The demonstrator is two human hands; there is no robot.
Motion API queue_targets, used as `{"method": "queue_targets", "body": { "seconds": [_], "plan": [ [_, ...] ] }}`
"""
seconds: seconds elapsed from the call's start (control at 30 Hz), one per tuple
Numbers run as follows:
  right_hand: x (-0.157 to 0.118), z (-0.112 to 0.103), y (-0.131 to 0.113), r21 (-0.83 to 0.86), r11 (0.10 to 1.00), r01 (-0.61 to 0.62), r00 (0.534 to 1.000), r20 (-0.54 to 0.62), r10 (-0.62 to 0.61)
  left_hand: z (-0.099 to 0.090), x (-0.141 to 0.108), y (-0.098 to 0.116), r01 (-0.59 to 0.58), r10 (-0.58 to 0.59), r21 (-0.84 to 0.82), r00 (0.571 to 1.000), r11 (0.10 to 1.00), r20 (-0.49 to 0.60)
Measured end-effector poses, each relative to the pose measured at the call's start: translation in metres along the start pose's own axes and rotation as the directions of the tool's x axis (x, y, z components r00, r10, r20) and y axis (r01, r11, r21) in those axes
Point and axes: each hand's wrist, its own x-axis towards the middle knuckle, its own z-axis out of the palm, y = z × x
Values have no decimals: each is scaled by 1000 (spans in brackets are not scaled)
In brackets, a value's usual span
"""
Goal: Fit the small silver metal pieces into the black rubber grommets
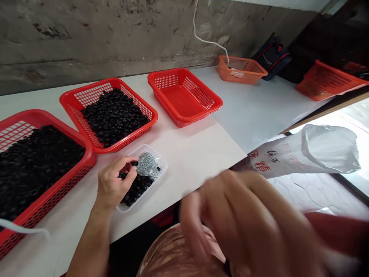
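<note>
My left hand (115, 181) is over the left side of a clear plastic tub (163, 171), pinching a small black cylindrical piece (134, 163) between thumb and fingers. Inside the tub, tiny silvery metal parts (146, 163) fill the far part, and more black pieces (140, 188) lie in the near part. Large and smeared by motion, my right hand (245, 215) is raised close to the camera at the lower right, past the table's front edge. Its fingers bend downward, and their tips are hidden or blurred, so what they hold does not show.
Two red baskets (83, 144) (117, 148) of black pieces stand left and behind the tub. Stacked red baskets (184, 119) are farther right, then an orange basket (240, 79) by the wall. A white printed sack (288, 157) lies beyond the table edge at right.
</note>
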Motion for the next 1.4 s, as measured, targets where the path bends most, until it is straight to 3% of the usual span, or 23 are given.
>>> {"method": "queue_targets", "body": {
  "seconds": [0.1, 0.17, 0.23, 0.33, 0.4, 0.47, 1.0, 1.17, 1.4],
  "plan": [
    [37, -11, 25, 37, 999, 11, 977, -214, -3, -2, 1, -1, 64, -69, -132, 997, 989, -28],
    [53, -10, 40, -141, 983, -115, 969, -233, 80, -3, 0, -4, 142, -149, -200, 989, 969, -17],
    [65, -5, 54, -435, 891, -131, 989, -123, 85, -3, 0, -6, 210, -215, -222, 977, 952, 1],
    [79, 7, 73, -793, 602, -96, 965, 75, 252, -3, -1, -9, 261, -268, -219, 963, 940, -2],
    [88, 14, 82, -901, 435, -4, 914, 173, 366, -3, -1, -9, 271, -281, -216, 960, 938, -13],
    [95, 19, 89, -932, 359, 57, 884, 214, 415, -3, -1, -10, 274, -284, -205, 958, 940, -23],
    [85, 24, 100, -952, 297, 71, 911, 183, 369, 0, -2, -10, 261, -260, -118, 965, 958, 29],
    [81, 21, 94, -945, 321, 67, 897, 198, 395, 0, -4, -10, 279, -270, -144, 960, 950, 76],
    [73, 10, 85, -912, 410, 9, 934, 154, 321, 1, -2, -9, 212, -195, -157, 974, 965, 113]
  ]
}}
